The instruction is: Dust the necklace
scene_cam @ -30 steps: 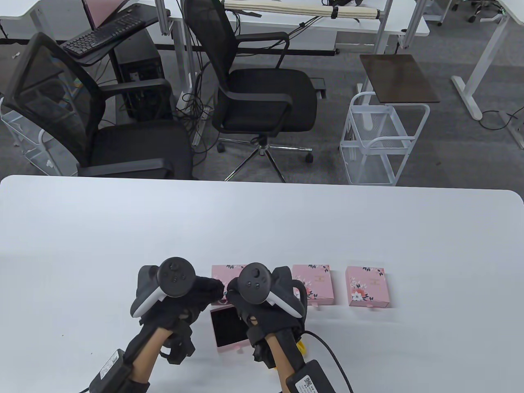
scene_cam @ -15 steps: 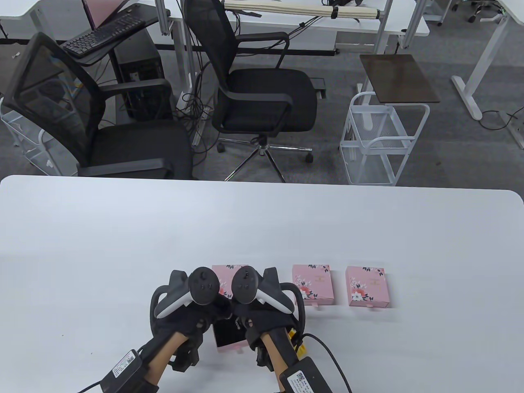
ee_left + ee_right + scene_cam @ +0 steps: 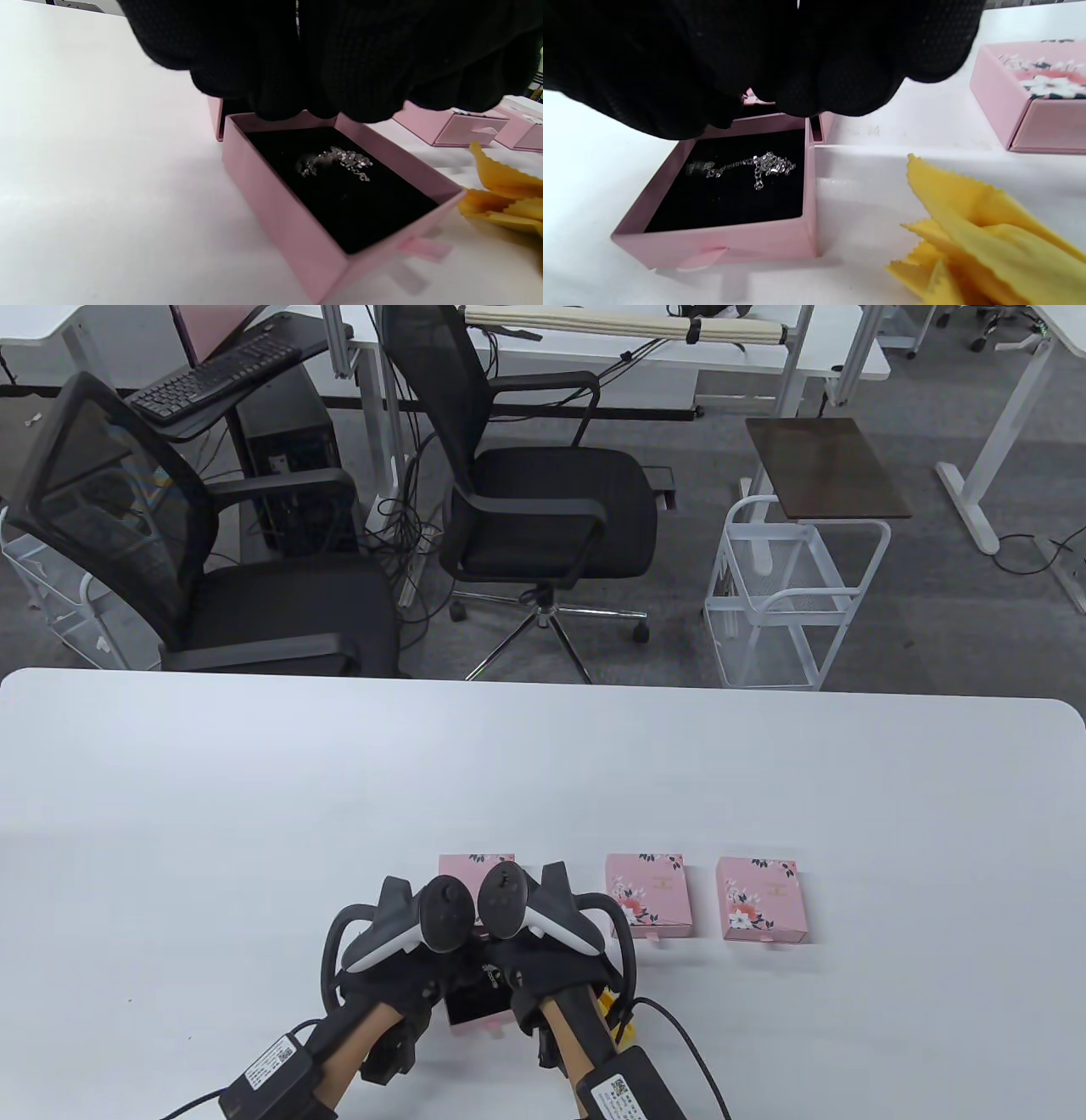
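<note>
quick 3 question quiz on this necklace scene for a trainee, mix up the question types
1. True or false: the necklace lies inside the open pink drawer.
2. What colour is the cloth beside the drawer: A green, B yellow, C blue?
3. Fill in: the drawer's lining is ____.

Key: 1 true; 2 B; 3 black.

No words or numbers can be read. The pink boxes (image 3: 649, 895) on the table carry a small gold mark on their lids, too small to make out. White labels on the black packs (image 3: 273, 1063) strapped to each forearm show print and a square code, all illegible.
</note>
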### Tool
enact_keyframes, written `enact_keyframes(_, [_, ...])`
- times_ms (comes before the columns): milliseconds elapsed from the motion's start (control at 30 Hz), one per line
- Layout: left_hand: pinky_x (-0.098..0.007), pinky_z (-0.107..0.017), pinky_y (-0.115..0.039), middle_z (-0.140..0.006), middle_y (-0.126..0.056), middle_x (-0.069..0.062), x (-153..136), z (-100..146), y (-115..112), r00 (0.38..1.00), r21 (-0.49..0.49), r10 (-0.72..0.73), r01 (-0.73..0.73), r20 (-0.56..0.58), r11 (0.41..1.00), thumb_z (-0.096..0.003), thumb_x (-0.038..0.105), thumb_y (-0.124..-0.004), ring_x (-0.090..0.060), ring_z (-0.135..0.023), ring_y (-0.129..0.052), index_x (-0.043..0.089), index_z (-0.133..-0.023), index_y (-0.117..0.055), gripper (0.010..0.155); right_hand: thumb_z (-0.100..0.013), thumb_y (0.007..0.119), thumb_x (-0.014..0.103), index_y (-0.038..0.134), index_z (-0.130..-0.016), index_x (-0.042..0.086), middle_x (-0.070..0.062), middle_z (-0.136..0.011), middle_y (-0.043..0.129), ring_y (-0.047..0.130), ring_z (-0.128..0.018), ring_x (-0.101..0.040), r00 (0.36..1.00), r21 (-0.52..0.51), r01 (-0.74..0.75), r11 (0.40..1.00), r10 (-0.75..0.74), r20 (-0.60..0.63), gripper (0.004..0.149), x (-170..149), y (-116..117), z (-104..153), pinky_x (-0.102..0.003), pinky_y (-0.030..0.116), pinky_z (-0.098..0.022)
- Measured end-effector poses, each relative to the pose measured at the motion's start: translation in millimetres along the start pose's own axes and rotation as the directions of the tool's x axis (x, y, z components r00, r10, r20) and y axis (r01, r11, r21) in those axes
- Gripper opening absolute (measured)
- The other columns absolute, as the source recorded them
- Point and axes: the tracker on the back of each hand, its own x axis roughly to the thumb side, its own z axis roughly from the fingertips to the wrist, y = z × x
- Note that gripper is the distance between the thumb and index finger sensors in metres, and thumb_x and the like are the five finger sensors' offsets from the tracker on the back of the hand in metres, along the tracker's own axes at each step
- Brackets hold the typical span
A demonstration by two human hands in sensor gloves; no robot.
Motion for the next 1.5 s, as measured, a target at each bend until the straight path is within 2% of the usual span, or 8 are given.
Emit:
enact_keyframes(133, [-0.045,-0.061,-0.076,-0.094,-0.094,-0.003,-8.0,2.2,6.3,0.997,0.063,0.074,-0.074,-0.005,0.995,-0.0532,0.046,-0.087,-0.028,-0.086,-0.084,0.029,-0.094,-0.088,0.044,-0.063,0.081,0.030,0.074,-0.101,0.014,-0.018,-0.087,0.087,0.088,-0.067,-0.040,1.000,-0.050,0.025,0.998,-0.024,0.008,0.042,-2.8,-12.4,12.5,-0.053,0.074,-0.056])
enact_keyframes(267, [-0.051,-0.068,-0.070,-0.108,-0.081,-0.008,-20.3,-1.9,2.4,0.992,0.174,0.124,-0.118,-0.021,0.978,-0.0590,0.044,-0.077,-0.034,-0.097,-0.073,0.028,-0.102,-0.080,0.046,-0.063,0.082,0.030,0.075,-0.100,0.015,-0.020,-0.090,0.085,0.087,-0.070,-0.042,0.999,-0.098,-0.001,0.995,0.004,0.034,0.041,-5.0,-12.7,34.5,-0.054,0.073,-0.058])
enact_keyframes(400, [-0.058,-0.077,-0.055,-0.123,-0.056,-0.006,-26.2,-12.4,-10.5,0.991,0.099,0.131,-0.131,0.014,0.986,-0.0614,0.041,-0.070,-0.037,-0.110,-0.049,0.029,-0.111,-0.064,0.052,-0.062,0.083,0.031,0.071,-0.103,0.018,-0.025,-0.105,0.071,0.074,-0.085,-0.051,0.989,-0.081,-0.106,0.991,0.114,0.099,0.045,0.3,9.4,48.0,-0.063,0.061,-0.066])
enact_keyframes(533, [-0.060,-0.080,-0.044,-0.127,-0.037,-0.001,-28.8,-17.5,-20.4,0.992,0.012,0.115,-0.116,0.049,0.993,-0.0626,0.038,-0.066,-0.037,-0.112,-0.033,0.032,-0.115,-0.053,0.054,-0.061,0.085,0.032,0.065,-0.108,0.019,-0.030,-0.111,0.058,0.061,-0.091,-0.057,0.967,-0.011,-0.234,0.972,0.234,0.104,0.053,7.4,32.4,48.3,-0.067,0.054,-0.069])
enact_keyframes(733, [-0.059,-0.079,-0.047,-0.126,-0.041,0.005,-30.7,-20.8,-25.6,0.998,0.003,0.060,-0.060,0.037,0.998,-0.0625,0.037,-0.065,-0.035,-0.112,-0.040,0.034,-0.113,-0.052,0.053,-0.059,0.087,0.033,0.064,-0.105,0.018,-0.033,-0.113,0.049,0.055,-0.091,-0.059,0.900,-0.052,-0.427,0.903,0.430,0.071,0.053,14.3,54.4,43.7,-0.068,0.049,-0.070])
enact_keyframes(1000, [-0.058,-0.078,-0.051,-0.125,-0.040,0.008,-35.4,-22.4,-26.1,0.994,-0.018,0.100,-0.099,0.038,0.995,-0.0628,0.036,-0.065,-0.035,-0.110,-0.045,0.036,-0.113,-0.052,0.052,-0.058,0.086,0.033,0.071,-0.096,0.021,-0.028,-0.108,0.060,0.063,-0.087,-0.054,0.838,-0.171,-0.532,0.829,0.545,0.039,0.043,19.8,71.0,37.2,-0.066,0.055,-0.068])
enact_keyframes(1333, [-0.057,-0.077,-0.053,-0.125,-0.040,0.009,-39.0,-23.0,-25.5,0.988,-0.029,0.147,-0.145,0.044,0.989,-0.0629,0.036,-0.064,-0.033,-0.108,-0.047,0.036,-0.112,-0.053,0.051,-0.056,0.088,0.035,0.076,-0.093,0.019,-0.022,-0.100,0.072,0.073,-0.081,-0.048,0.895,-0.237,-0.426,0.873,0.446,0.035,0.042,17.9,56.4,33.3,-0.063,0.061,-0.066])
enact_keyframes(1500, [-0.056,-0.077,-0.053,-0.125,-0.040,0.009,-41.9,-23.6,-24.9,0.985,-0.039,0.169,-0.167,0.045,0.985,-0.0628,0.036,-0.064,-0.032,-0.109,-0.048,0.036,-0.112,-0.054,0.050,-0.054,0.090,0.038,0.080,-0.089,0.017,-0.020,-0.096,0.076,0.076,-0.079,-0.045,0.876,-0.233,-0.462,0.856,0.481,0.029,0.042,24.5,58.6,25.0,-0.062,0.063,-0.065])
